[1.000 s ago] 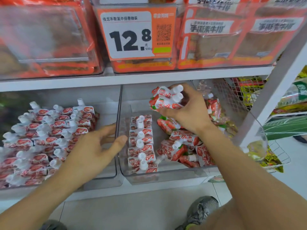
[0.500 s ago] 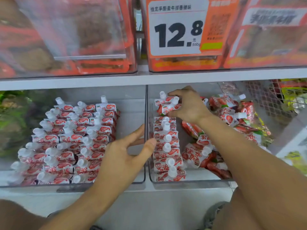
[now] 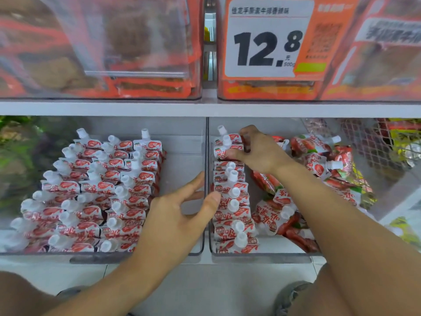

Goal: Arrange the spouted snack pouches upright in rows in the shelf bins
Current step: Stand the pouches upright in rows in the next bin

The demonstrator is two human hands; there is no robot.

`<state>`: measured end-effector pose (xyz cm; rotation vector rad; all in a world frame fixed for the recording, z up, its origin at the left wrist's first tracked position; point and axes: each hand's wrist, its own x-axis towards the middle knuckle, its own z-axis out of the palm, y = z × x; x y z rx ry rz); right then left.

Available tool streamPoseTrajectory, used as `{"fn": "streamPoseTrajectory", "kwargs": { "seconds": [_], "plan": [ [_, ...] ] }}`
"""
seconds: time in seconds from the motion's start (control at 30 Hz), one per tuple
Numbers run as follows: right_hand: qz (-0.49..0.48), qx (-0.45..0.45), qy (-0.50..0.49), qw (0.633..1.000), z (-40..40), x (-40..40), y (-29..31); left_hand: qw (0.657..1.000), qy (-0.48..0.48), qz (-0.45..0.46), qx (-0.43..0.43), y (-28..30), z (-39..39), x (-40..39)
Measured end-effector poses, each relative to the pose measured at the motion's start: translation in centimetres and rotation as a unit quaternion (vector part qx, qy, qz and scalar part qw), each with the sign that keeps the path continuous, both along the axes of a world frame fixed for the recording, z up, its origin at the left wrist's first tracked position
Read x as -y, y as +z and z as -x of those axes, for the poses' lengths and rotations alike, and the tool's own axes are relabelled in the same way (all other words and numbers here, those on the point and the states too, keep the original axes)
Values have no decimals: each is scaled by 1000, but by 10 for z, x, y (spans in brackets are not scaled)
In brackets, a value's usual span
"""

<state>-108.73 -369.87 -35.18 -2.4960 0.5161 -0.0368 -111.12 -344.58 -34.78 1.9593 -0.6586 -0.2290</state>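
Two clear shelf bins sit side by side. The left bin [image 3: 182,253] holds three upright rows of red-and-white spouted pouches [image 3: 95,190]. In the right bin [image 3: 262,255] one upright row of pouches [image 3: 232,201] runs along its left wall, with a loose heap of pouches [image 3: 314,165] lying to its right. My right hand [image 3: 257,149] grips a few pouches [image 3: 227,144] at the back end of that row. My left hand [image 3: 180,215] hovers with spread fingers over the wall between the two bins, its thumb touching the front part of the row.
An upper shelf [image 3: 205,108] carries orange snack boxes and a price card reading 12.8 [image 3: 268,39]. A wire mesh basket [image 3: 369,142] with other packets stands right of the bins. Green packets [image 3: 18,144] lie at far left. White floor tiles lie below.
My right hand has carried its pouches down and left to the back of the right bin's row. My left hand has shifted right from the left bin to the dividing wall.
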Motion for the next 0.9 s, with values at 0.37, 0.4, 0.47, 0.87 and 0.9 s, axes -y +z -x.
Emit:
{"fn": "streamPoseTrajectory", "kwargs": {
  "seconds": [0.37,0.4,0.47,0.87,0.9],
  "plan": [
    [-26,-81,-21,996,-14,1,0,998,-15,6,-59,14,4,3],
    [-30,-85,-25,996,-15,1,0,998,-15,9,-59,15,3,3],
    [-18,-94,-29,995,-17,3,1,997,-15,21,-71,18,3,3],
    [43,81,-28,995,-1,-4,15,993,-42,47,-95,27,2,4],
    [49,76,-13,996,-3,-7,11,994,-42,48,-92,27,2,4]
  ]
}}
